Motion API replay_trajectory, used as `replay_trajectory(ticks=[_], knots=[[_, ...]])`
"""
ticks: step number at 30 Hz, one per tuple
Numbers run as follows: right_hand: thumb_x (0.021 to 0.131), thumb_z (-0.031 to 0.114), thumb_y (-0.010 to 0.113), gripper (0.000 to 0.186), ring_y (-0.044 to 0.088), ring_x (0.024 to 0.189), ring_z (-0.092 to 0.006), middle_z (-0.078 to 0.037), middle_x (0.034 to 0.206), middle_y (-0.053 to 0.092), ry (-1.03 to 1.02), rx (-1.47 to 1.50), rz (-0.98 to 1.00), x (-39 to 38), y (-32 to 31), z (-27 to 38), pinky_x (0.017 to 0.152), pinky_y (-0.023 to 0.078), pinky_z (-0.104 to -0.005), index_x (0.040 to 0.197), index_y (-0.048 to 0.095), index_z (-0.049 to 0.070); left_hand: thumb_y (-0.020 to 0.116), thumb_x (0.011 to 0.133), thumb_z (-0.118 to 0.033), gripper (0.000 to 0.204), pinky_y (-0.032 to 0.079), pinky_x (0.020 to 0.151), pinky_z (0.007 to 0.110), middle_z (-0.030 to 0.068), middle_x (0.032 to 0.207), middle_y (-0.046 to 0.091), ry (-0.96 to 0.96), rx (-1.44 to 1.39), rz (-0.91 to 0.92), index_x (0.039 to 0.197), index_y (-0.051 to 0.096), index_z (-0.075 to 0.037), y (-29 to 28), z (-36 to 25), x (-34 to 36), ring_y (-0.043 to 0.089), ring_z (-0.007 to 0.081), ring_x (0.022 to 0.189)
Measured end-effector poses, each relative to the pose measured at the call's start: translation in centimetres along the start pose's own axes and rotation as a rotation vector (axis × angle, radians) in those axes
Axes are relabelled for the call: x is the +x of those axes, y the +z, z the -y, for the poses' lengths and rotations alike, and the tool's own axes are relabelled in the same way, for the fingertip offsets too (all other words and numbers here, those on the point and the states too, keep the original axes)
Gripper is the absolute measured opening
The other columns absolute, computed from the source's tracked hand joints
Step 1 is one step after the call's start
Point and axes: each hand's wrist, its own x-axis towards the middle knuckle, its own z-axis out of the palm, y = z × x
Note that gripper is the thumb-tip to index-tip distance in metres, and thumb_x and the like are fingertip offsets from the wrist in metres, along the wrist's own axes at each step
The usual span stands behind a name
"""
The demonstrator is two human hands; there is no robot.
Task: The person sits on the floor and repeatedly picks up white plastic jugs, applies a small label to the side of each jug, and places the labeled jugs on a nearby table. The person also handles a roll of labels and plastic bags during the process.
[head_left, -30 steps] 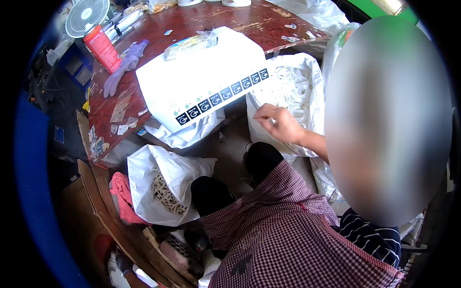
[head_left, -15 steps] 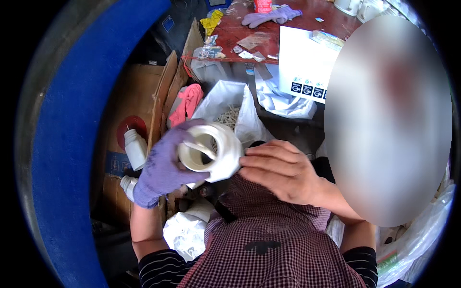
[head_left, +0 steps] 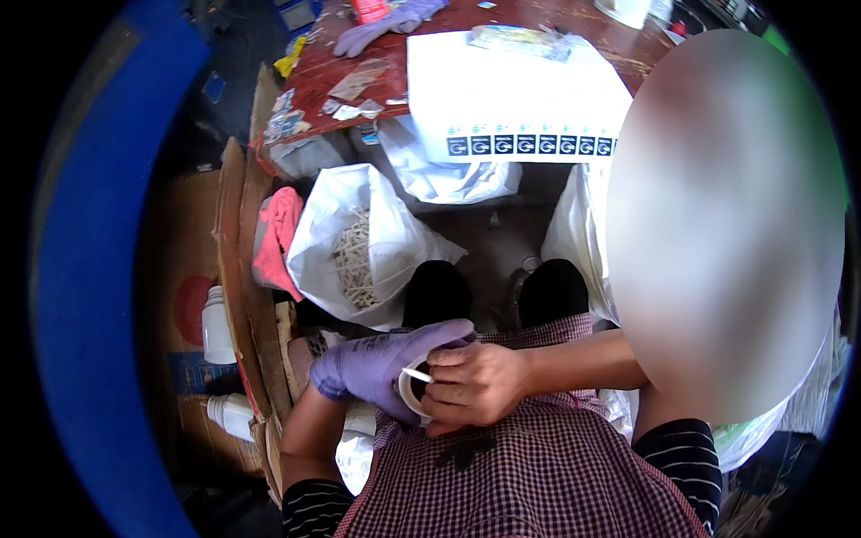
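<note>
1. We find the jar [head_left: 406,401], white and round-mouthed, above the lap between the two hands. Its dark opening faces up; most of its body is hidden by the hands.
2. We record the left hand [head_left: 381,368], in a purple glove, wrapped about the jar's left and far sides and clamped on it. Some of its fingertips are hidden.
3. We record the right hand [head_left: 475,384], bare, at the jar's right side. Its fingers are bent and drawn together, clamped on a thin white strip [head_left: 415,374] that crosses the opening.
4. Beneath the hands we note a checked apron [head_left: 538,457].
5. Beyond the knees, to the left, we note a white sack [head_left: 395,260], mouth open, holding pale sticks [head_left: 354,260]. A pink cloth [head_left: 280,233] lies just beside it.
6. Further left, past a cardboard wall [head_left: 235,269], we count two white bottles, one upright [head_left: 217,332], one tilted [head_left: 235,415].
7. Ahead we note a worn red table [head_left: 386,85]. A white sheet [head_left: 502,90] with a row of black squares overhangs its near edge, a clear packet [head_left: 520,42] on top.
</note>
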Motion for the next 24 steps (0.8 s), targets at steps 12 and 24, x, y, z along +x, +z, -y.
replay_trajectory(ticks=[12,24], knots=[[0.086,0.026,0.065,0.032,0.064,0.103,-0.0286,-0.014,0.105,0.067,-0.048,-0.048,-0.055,1.2,-1.3,-1.6,0.106,0.042,-0.0475,0.107,0.064,0.002,0.096,0.051,-0.026,0.13,0.035,0.112,0.044,0.0136,0.133,0.053,-0.309,0.114,-0.586,0.152,0.019,0.002,1.5,-3.9,-3.9,0.052,0.0282,0.124],[0.079,0.002,0.062,0.006,0.063,0.09,-0.0367,-0.018,0.096,0.064,1.108,-0.967,-0.244,-26.1,-16.9,-13.9,0.08,0.053,-0.0438,0.081,0.067,-0.001,0.088,0.067,-0.022,0.109,0.04,0.108,0.043,0.0172,0.137,0.05,-0.116,0.927,-1.335,0.152,0.022,0.001,-7.2,1.0,-5.1,0.051,0.0309,0.124]])
